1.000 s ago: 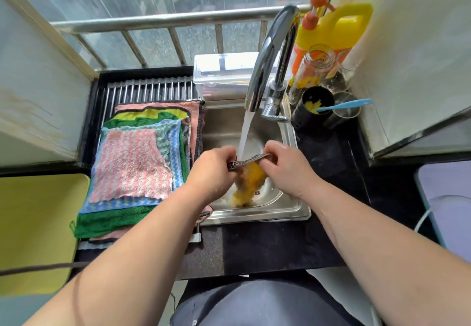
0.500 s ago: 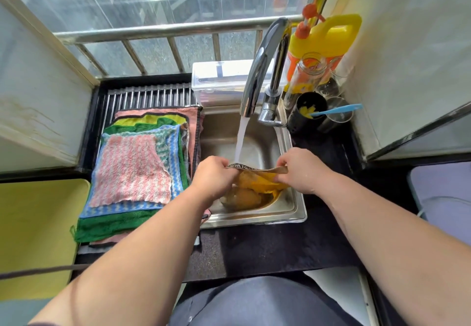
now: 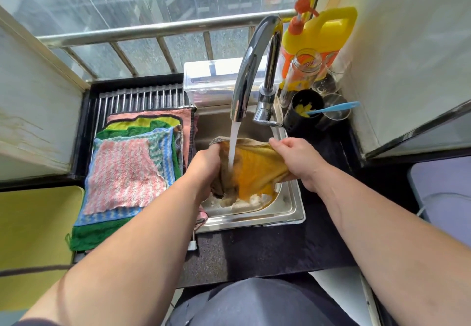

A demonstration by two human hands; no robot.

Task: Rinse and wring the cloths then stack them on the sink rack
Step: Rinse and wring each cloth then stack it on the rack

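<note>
Under the tap (image 3: 251,66), left hand (image 3: 206,167) and right hand (image 3: 298,157) grip the cloth (image 3: 257,170), spread wider.

At centre frame I see the left hand (image 3: 204,165) gripping one edge of a yellow cloth (image 3: 257,170) and the right hand (image 3: 298,159) pinching the other, over the steel sink (image 3: 290,206). Water (image 3: 234,142) from the chrome faucet (image 3: 251,71) falls onto the cloth between them. At left, a stack of cloths (image 3: 127,170) lies on the slatted rack (image 3: 142,96), with a pink-and-white one on top. A yellow jug (image 3: 323,30) stands upper right.
</note>
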